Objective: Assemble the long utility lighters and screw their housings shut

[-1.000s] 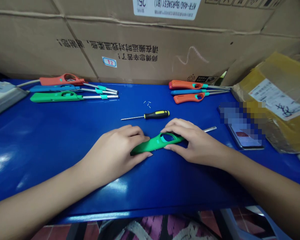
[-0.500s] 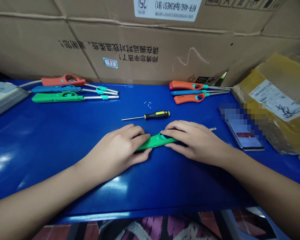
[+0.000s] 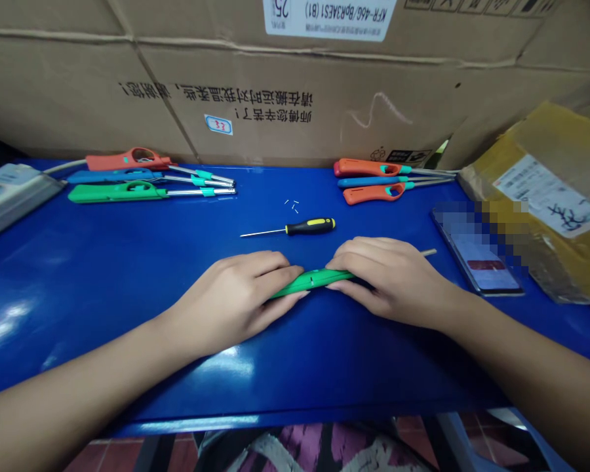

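Note:
Both my hands hold a green long-nosed lighter (image 3: 311, 280) just above the blue table (image 3: 128, 275) at its middle. My left hand (image 3: 238, 298) grips the handle end, fingers curled over it. My right hand (image 3: 391, 275) closes over the front part, hiding the trigger opening. The lighter's metal tube tip (image 3: 429, 252) sticks out past my right hand. The lighter is turned on edge, so only its narrow side shows.
A black-and-yellow screwdriver (image 3: 295, 229) and tiny screws (image 3: 291, 204) lie just beyond my hands. Three lighters (image 3: 128, 176) lie at the back left, three more (image 3: 378, 180) at the back right. A phone (image 3: 476, 252), a yellow parcel (image 3: 550, 196), a grey box (image 3: 10, 193) and cardboard boxes (image 3: 295, 85) surround them.
The green lighter has been rolled from lying flat, trigger opening visible, onto its edge. My right hand slid over the opening and both hands closed tighter on it.

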Motion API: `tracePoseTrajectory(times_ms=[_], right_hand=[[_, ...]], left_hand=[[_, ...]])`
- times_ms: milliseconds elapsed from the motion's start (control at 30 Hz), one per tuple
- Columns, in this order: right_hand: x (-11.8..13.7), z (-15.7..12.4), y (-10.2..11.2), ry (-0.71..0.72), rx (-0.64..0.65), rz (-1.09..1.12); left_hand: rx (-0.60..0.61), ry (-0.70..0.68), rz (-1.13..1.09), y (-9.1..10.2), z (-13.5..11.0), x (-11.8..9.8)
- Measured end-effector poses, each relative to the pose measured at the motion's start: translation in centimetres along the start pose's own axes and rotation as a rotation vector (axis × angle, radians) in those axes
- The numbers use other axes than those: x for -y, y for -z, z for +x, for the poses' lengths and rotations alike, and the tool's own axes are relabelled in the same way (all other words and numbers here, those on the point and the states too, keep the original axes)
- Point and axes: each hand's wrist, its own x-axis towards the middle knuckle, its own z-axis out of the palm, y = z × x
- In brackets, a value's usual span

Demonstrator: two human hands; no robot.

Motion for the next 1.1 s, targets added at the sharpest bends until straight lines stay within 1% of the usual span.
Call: tracePoseTrajectory(times_ms=[167,233,367,467,600,800,967,1100], right_hand=[[0.1,0.0,-0.1,0.006,-0.046,-0.076],[0.2,0.0,-0.1,-0.012,-0.058,-0.063],[0.0,0.0,0.5,-0.055,-0.083,-0.005],[-0.6,-0.2,1.2,-0.082,-0.112,-0.031],[-1.3,-0.4,1.9,-0.100,-0.072,-0.077],[-1.2,-0.3,1.7,-0.012,-0.084,-0.110],[-1.7,-0.5,2.2,-0.068,-0.100,-0.049],[-2.3,-0.7,2.4,-0.060,-0.075,-0.033]], left_hand=[[-0.019,-0.012,-0.022,-0.1,-0.1,-0.2],[-0.029,-0.013,-0.010,0.0,0.0,-0.3],[-0.043,0.012,-0.007,0.4,0.1,-0.3],[-0.056,0.028,-0.024,0.6,0.2,0.0],[-0.069,0.034,-0.046,0.7,0.1,0.2],[-0.074,0.001,-0.031,0.7,0.2,0.3],[-0.088,0.029,-0.053,0.7,0.3,0.3],[-0.103,0.038,-0.047,0.6,0.4,0.3]])
